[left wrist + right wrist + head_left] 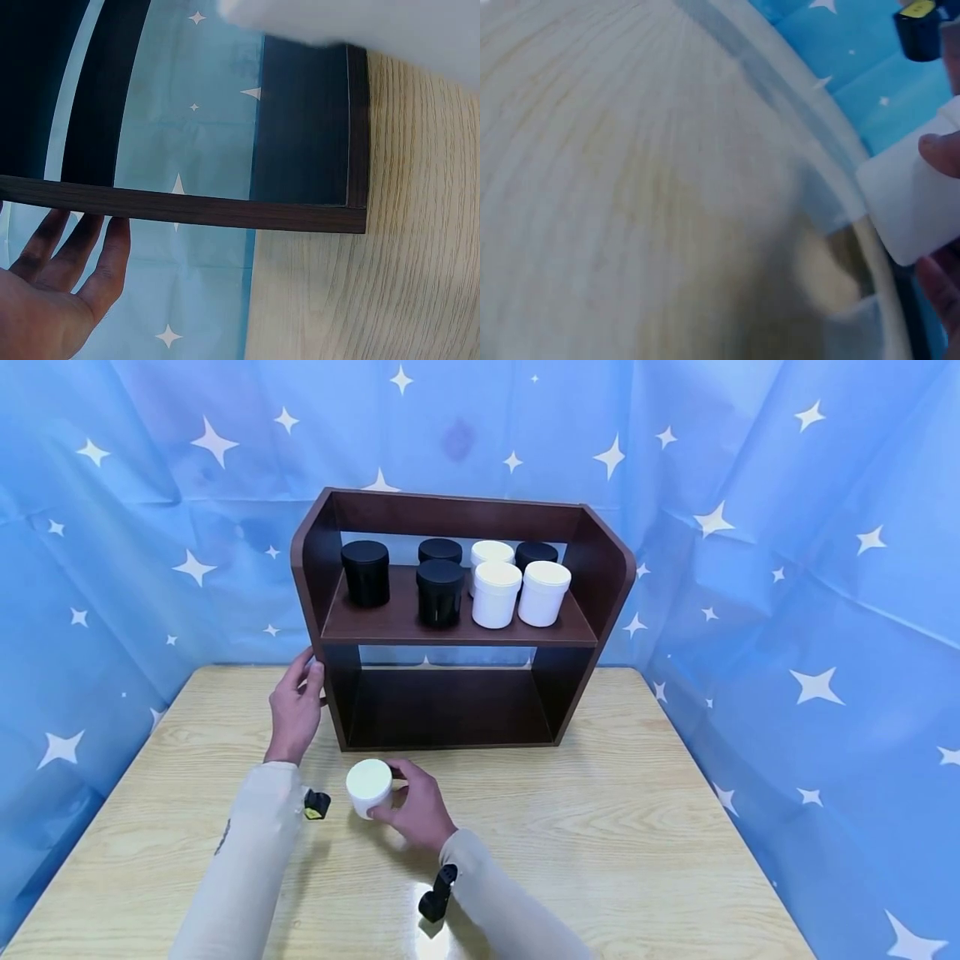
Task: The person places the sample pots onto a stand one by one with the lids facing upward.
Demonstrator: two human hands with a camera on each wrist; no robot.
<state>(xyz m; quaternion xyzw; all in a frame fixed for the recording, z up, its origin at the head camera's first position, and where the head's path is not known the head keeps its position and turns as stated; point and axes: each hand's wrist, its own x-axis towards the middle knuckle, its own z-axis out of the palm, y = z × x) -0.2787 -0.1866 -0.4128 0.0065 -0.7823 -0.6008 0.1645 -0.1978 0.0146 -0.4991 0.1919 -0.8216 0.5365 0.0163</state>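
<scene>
My right hand (422,810) grips a white lidded jar (369,782) from its right side, in front of the shelf's lower left corner. In the right wrist view the thumb (940,152) lies along the jar's white wall, with other fingers on the opposite side. A dark brown two-tier shelf (457,515) stands on the table. At its left side panel is my left hand (294,712), fingertips against the outer face. The left wrist view shows those fingers (112,262) extended and slightly bent at the panel's edge, holding nothing.
On the upper tier stand several black jars (367,575) at left and back, and three white jars (497,597) toward the right. The lower tier (450,706) is open at the front. A blue star-patterned curtain (750,610) surrounds the wooden table (637,843).
</scene>
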